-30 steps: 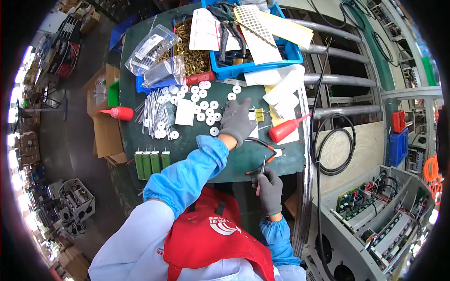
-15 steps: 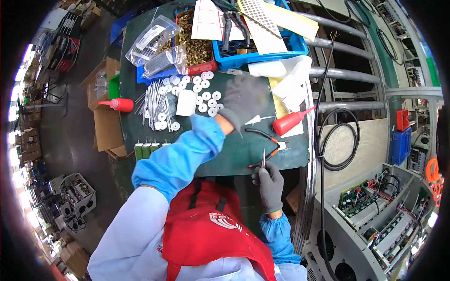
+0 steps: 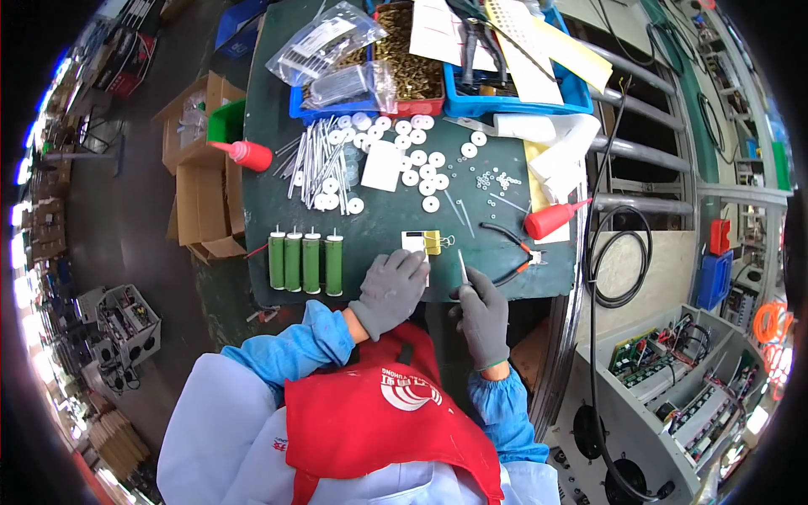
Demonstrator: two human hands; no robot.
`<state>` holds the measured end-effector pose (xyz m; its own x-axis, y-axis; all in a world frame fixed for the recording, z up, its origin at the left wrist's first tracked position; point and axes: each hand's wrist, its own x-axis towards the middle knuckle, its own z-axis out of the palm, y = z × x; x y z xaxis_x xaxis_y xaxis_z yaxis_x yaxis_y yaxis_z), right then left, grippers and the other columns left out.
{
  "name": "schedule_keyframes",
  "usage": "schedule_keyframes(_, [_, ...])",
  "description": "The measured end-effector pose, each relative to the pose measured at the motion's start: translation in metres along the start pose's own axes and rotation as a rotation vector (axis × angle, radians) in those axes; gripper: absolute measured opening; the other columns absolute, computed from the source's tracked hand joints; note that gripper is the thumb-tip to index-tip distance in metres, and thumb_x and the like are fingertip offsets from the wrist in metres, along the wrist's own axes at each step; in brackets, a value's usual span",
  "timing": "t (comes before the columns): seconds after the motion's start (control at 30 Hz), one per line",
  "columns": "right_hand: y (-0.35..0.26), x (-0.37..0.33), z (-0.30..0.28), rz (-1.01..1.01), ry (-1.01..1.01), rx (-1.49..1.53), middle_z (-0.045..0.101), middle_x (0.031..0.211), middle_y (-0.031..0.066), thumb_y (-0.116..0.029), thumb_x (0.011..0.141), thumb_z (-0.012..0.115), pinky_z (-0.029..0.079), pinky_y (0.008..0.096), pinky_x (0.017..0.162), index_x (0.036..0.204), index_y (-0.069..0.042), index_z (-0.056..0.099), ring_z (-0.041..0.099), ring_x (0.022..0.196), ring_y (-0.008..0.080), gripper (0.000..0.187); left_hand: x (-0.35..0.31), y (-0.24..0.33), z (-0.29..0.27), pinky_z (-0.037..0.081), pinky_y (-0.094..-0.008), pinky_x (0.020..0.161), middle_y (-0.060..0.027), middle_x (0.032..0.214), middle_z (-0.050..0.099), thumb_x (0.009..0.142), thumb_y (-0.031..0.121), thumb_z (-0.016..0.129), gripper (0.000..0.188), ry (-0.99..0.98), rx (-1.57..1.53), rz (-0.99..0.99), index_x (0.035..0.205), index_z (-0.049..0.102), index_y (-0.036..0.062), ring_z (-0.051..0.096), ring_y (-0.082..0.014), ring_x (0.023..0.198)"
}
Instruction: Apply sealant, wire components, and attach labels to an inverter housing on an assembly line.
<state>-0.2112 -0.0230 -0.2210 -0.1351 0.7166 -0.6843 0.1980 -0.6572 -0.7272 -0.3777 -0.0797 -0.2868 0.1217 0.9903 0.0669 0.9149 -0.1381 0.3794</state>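
My right hand (image 3: 481,318), in a grey glove, is closed round metal tweezers (image 3: 461,268) pointing away from me. Gloved too, my left hand (image 3: 391,292) lies at the front edge of the table, its fingers stretched over the near part of a small white piece (image 3: 412,241); its thumb is hidden. On that piece sits a yellow binder clip (image 3: 433,242). Left of this hand, several green cylinders (image 3: 310,263) with pins on top stand in a row. Orange-handled cutters (image 3: 532,257) lie right of the tweezers.
White washers (image 3: 431,204), metal rods (image 3: 320,166) and small nuts (image 3: 503,179) are spread across the green table (image 3: 379,220). Red bottles (image 3: 251,156) (image 3: 549,220) lie at either side. Behind are bins of brass parts (image 3: 412,55) and a blue tool bin (image 3: 522,103).
My left hand has come back from the far side of the table to the white piece at the front edge. The right hand still holds the tweezers. The view has shifted.
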Motion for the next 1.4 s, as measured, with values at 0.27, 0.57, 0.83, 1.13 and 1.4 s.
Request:
schedule_keyframes(0.27, [0.005, 0.023, 0.048, 0.042, -0.097, -0.253, 0.064, 0.079, 0.0076, -0.012, 0.087, 0.048, 0.040, 0.0244, 0.040, 0.120, 0.002, 0.063, 0.058, 0.050, 0.0117, 0.039, -0.020, -0.018, 0.012, 0.043, -0.0373, 0.080, -0.0063, 0.129, 0.052, 0.082, 0.021, 0.059, 0.037, -0.081, 0.037, -0.004, 0.116, 0.060, 0.0058, 0.049, -0.0235, 0.110])
schedule_keyframes(0.57, [0.017, 0.045, 0.062, 0.041, -0.014, -0.369, 0.065, 0.073, 0.0102, -0.014, 0.086, 0.049, 0.043, 0.0297, 0.044, 0.105, 0.005, 0.067, 0.057, 0.049, 0.0153, 0.032, -0.023, -0.024, 0.016, 0.043, -0.0377, 0.076, -0.0057, 0.127, 0.051, 0.081, 0.023, 0.060, 0.040, -0.078, -0.012, -0.010, 0.118, 0.059, 0.0069, 0.049, -0.0233, 0.105])
schedule_keyframes(0.83, [0.048, 0.054, 0.065, -0.204, 0.127, -0.635, 0.066, 0.080, 0.0237, -0.016, 0.085, 0.054, 0.051, 0.0405, 0.068, 0.103, 0.001, 0.068, 0.066, 0.072, 0.0368, 0.029, -0.022, -0.028, 0.019, 0.043, -0.0374, 0.073, -0.0061, 0.128, 0.051, 0.081, 0.021, 0.058, 0.038, -0.061, -0.047, 0.008, 0.116, 0.059, 0.0061, 0.050, -0.0228, 0.103])
schedule_keyframes(1.13, [0.055, 0.045, 0.069, -0.342, 0.199, -0.550, 0.067, 0.088, 0.0236, -0.015, 0.088, 0.053, 0.051, 0.0378, 0.073, 0.108, 0.000, 0.067, 0.068, 0.081, 0.0331, 0.029, -0.020, -0.025, 0.012, 0.043, -0.0361, 0.074, -0.0063, 0.125, 0.052, 0.082, 0.018, 0.054, 0.034, -0.056, 0.002, 0.015, 0.113, 0.061, 0.0051, 0.049, -0.0230, 0.103])
schedule_keyframes(1.4, [0.020, 0.039, 0.070, 0.083, 0.109, -0.397, 0.070, 0.090, 0.0211, -0.015, 0.086, 0.053, 0.051, 0.0349, 0.077, 0.109, 0.003, 0.067, 0.069, 0.084, 0.0274, 0.032, -0.022, -0.026, 0.015, 0.044, -0.0368, 0.076, -0.0066, 0.128, 0.051, 0.084, 0.019, 0.055, 0.034, -0.078, -0.013, -0.001, 0.114, 0.061, 0.0051, 0.049, -0.0232, 0.105])
